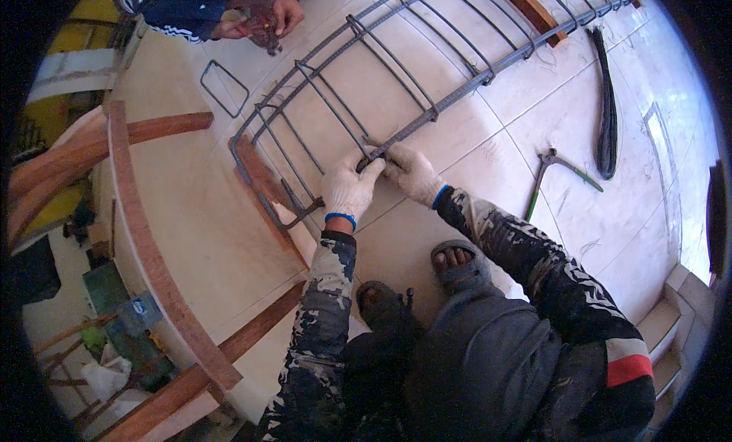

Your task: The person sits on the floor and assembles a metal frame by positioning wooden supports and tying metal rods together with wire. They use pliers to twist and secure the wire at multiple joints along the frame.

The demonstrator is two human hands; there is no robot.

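- Far L, abt 8 o'clock from the gloved hands (12 = top of view): timber beams (156,270), crossed; part of a frame, prob.
- Abt 10: loose bent-steel ring (231,77) flat on the tiles, apart from the cage; looks like a spare, same sort as the cage's cross-rings.
- Abt 11: co-worker's hand (288,14), next to sth reddish (can't make out what).
- 9 o'clock: wood block (267,187) beneath the cage's near end, prob. to lift the steel so fingers get under.
- L hand (351,184): thumb & fingers closed on the near long bar at a cross-ring, prob. to steady that joint; a small dark bit shows at the tips, can't tell if wire.
- Rebar cage (486,78): runs from abt 9 round to 2; gripped spot is on its near edge, towards the near end, w/ most of its length beyond the hands.
- R hand (412,171): fingers curled in at same bar, just beside L; tips hidden, so can't tell how tight or what's held.
- Abt 1:30: second block (537,15), under the cage too, likely same reason.
- 3 o'clock: green-handled pincers (547,158), handles spread, prob. left within reach.
- 2:30: dark wire bundle (605,107), prob. kept handy too.
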